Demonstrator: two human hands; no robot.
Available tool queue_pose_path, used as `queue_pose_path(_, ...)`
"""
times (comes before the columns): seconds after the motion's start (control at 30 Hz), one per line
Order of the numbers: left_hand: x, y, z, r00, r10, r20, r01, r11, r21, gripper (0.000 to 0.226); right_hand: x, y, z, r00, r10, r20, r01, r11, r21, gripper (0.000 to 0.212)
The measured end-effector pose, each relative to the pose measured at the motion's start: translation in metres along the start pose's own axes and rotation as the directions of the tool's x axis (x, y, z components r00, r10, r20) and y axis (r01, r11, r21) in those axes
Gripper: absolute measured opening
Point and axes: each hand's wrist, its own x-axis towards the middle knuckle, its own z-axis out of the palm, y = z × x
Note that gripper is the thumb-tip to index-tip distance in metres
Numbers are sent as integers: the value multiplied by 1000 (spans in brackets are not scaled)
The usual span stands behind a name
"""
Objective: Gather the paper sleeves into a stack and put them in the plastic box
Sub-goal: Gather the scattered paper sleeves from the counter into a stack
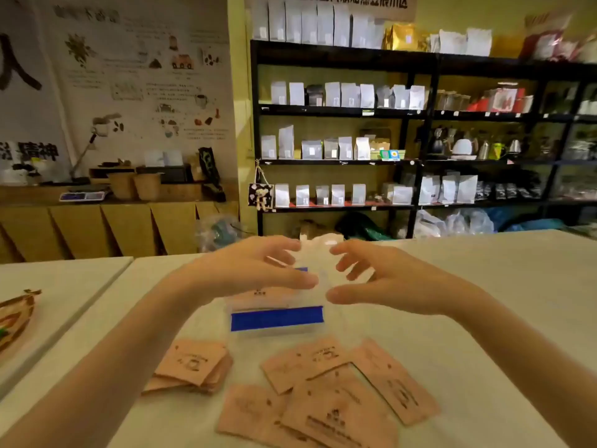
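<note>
A clear plastic box (277,333) with blue strips stands mid-table, and one pink paper sleeve (258,294) shows inside it. My left hand (255,270) and right hand (384,279) hover over the box's far end, fingers spread on either side of a blurred clear plastic part (319,245). Whether they touch that part I cannot tell. Nearer to me, a small stack of paper sleeves (193,367) lies at the left. Several loose paper sleeves (336,396) overlap at the right.
The white table (484,302) runs to the right. A second table (58,286) at the left carries a brown printed bag (16,318). Black shelves (420,124) of white pouches and a wooden counter (113,227) stand behind.
</note>
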Motion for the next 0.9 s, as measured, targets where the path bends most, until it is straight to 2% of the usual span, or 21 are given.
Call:
queue_pose_path(0.1, -4, -17, 31, 999, 25, 30, -25, 1000, 11, 73, -14, 13, 23, 987, 81, 140, -74, 996, -54, 67)
queue_pose_path(0.23, -7, -52, 71, 998, -30, 57, 27, 998, 57, 67, -33, 32, 56, 962, 144, 233, -126, 988, -89, 68)
queue_pose_path(0.4, -7, -73, 90, 998, -42, 41, 30, 962, 271, 52, -56, 43, 85, 979, 96, 181, -61, 980, -188, 68)
queue_pose_path(0.57, -7, -80, 96, 998, -45, 43, 29, 947, 319, 40, -66, 47, 106, 997, 14, 78, 15, 933, -358, 69)
queue_pose_path(0.67, -4, -82, 98, 997, -59, 41, 42, 943, 330, 42, -67, 52, 110, 1000, -15, 16, 20, 946, -324, 59)
queue_pose_path(0.77, -5, -85, 99, 998, -49, 24, 38, 940, 340, 43, -68, 58, 106, 1000, -7, 15, 10, 975, -220, 52)
queue_pose_path(0.9, -7, -89, 100, 999, -33, -18, 37, 949, 314, 42, -68, 66, 88, 1000, 17, -21, -20, 989, -146, 50)
